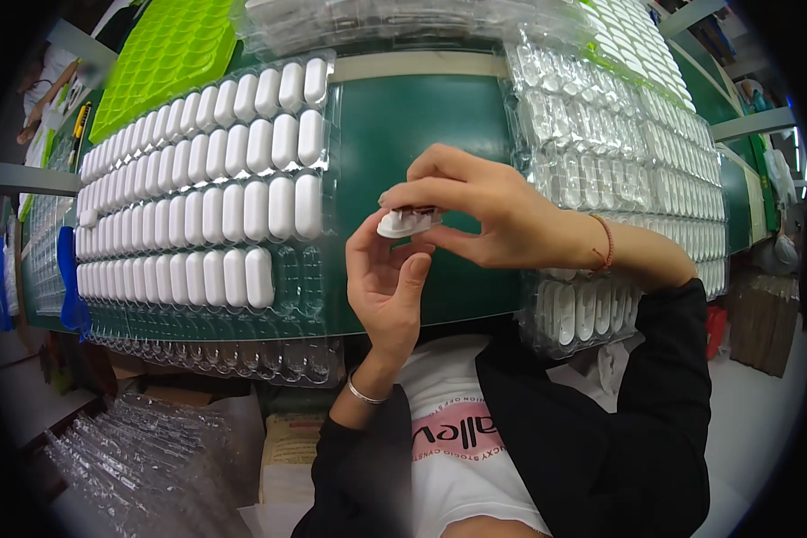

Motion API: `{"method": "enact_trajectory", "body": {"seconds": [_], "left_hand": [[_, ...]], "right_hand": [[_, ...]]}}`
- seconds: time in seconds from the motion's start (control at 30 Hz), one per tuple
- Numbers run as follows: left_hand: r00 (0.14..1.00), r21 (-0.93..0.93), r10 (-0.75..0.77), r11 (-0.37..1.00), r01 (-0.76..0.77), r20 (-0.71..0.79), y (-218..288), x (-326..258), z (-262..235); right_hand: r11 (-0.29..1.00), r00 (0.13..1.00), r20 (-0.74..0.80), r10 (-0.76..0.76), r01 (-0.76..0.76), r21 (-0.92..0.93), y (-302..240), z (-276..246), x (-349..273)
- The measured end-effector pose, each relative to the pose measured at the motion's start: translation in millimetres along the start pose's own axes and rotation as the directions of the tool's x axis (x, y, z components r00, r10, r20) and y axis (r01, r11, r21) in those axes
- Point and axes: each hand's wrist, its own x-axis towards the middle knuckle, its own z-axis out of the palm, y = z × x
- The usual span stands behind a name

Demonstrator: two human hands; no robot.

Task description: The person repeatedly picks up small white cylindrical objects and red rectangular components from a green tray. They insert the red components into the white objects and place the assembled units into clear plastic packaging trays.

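Note:
A small white plastic shell (403, 224) with a darker piece on its upper side is held above the green table, in front of my chest. My left hand (384, 291) is closed round its left end, with the thumb bent up below it. From the right, my right hand (475, 206) pinches the same shell between thumb and fingers, which hide part of it. To the left lies a clear blister tray (296, 278) with rows of white, rounded, oblong cases (258, 202). Several slots in its nearest row, at the right end, hold no case.
Clear trays (591, 184) with white shell parts (565, 312) lie at the right. Far left is a bright green moulded tray (166, 63); clear packaging (403, 22) lies at the back. Below the table's left side sit stacked clear trays (161, 466). A blue object (70, 278) stands at the left edge.

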Motion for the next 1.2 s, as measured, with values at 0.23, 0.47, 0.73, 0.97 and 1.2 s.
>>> {"method": "enact_trajectory", "body": {"seconds": [0.23,0.47,0.73,0.97,1.2], "left_hand": [[0.99,0.05,-0.067,0.996,0.073,-0.123,0,-2,-3],[0.99,-0.091,-0.064,0.994,0.053,-0.126,-4,0,-6],[0.989,-0.007,-0.066,0.998,0.066,-0.13,-4,1,-5],[0.985,-0.07,-0.088,0.995,0.078,-0.151,-2,2,-5],[0.982,-0.113,-0.091,0.991,0.073,-0.165,-4,2,-8]], "right_hand": [[0.988,0.997,0.043,0.062,-0.067,0.138,5,3,-4],[0.832,0.961,0.147,0.234,-0.276,0.481,18,1,-7],[0.836,0.964,0.15,0.22,-0.266,0.479,19,-2,-5],[0.663,0.924,0.211,0.319,-0.377,0.647,21,-1,-3],[0.713,0.911,0.25,0.328,-0.412,0.568,16,-2,-2]]}}
